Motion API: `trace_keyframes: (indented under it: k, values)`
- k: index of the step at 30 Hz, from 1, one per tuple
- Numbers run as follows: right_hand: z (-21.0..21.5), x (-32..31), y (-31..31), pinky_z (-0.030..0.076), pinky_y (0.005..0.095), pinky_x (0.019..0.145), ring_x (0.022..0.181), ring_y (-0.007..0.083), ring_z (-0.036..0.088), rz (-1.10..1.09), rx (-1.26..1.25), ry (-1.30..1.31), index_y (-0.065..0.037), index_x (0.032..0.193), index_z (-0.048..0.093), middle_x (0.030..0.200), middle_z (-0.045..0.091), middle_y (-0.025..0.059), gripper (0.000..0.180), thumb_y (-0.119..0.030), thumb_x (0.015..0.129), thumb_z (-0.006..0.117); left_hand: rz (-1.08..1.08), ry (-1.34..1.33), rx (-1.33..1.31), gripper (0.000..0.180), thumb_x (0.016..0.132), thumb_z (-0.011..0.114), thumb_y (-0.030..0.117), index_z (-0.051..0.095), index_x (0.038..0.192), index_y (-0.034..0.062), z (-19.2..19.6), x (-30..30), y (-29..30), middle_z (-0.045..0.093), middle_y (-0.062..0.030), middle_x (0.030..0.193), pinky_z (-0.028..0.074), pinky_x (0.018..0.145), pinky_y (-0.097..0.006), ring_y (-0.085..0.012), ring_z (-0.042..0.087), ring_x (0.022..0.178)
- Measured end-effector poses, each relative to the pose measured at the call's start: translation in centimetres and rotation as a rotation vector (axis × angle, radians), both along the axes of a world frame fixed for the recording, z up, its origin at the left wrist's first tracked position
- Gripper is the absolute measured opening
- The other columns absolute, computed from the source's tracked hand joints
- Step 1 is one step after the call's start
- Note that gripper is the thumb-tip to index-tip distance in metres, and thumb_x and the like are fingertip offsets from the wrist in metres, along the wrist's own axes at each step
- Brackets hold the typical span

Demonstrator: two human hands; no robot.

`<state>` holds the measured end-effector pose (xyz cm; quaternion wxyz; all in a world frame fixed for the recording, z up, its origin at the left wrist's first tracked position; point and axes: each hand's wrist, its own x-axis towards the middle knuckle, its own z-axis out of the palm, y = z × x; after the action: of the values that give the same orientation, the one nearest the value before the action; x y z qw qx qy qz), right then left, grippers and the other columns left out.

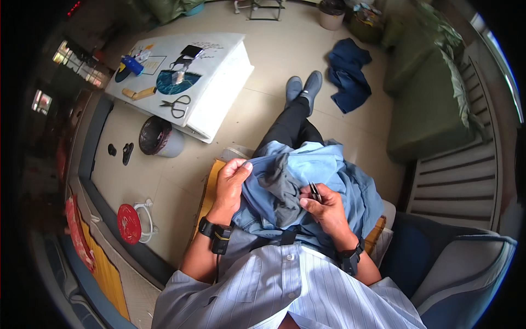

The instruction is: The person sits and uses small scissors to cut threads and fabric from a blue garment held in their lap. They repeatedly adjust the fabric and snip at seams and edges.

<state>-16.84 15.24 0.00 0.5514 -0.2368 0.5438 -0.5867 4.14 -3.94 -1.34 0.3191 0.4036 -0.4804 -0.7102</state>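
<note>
Sitting, I pinch the light blue garment [323,170] on my lap with my left hand [231,183]; my right hand [323,205] fingers hold small snips [315,192]. Trimming seems unfinished.

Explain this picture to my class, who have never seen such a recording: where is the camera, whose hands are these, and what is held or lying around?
The camera sits on a seated person's head, looking down; its wide lens bends straight edges. The left hand grips a light blue garment lying on the lap. The right hand holds a small metal tool, perhaps thread snips, against the cloth. On the floor stands a low white table with scissors; a dark blue cloth lies further off.
</note>
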Motion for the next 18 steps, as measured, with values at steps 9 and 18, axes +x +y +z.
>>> trace_keyframes:
  k: [9, 18]
  values:
    - [-1.5, 0.9, -0.1, 0.049, 0.0238, 0.084, 0.091, 0.0056, 0.06, 0.086, -0.048, -0.02, -0.001, 0.109, 0.071, 0.099, 0.07, -0.002, 0.017, -0.004, 0.094, 0.076, -0.176, -0.418, -0.777, 0.027, 0.087, 0.077, 0.008, 0.065, 0.11, 0.0009, 7.4, -2.7, 4.8, 0.063, -0.0076, 0.107, 0.051, 0.077, -0.031, -0.0159, 0.06, 0.084]
    - [-1.9, -0.8, 0.0, 0.042, 0.022, 0.071, 0.078, 0.0044, 0.049, -0.13, 0.057, 0.248, 0.0, 0.105, 0.068, 0.086, 0.06, -0.0054, 0.013, -0.008, 0.096, 0.074, -0.199, -0.256, -0.246, 0.006, 0.099, 0.066, 0.007, 0.064, 0.095, 0.004, 1.7, -0.7, 3.4, 0.06, 0.0041, 0.087, 0.044, 0.074, -0.021, -0.0031, 0.052, 0.079]
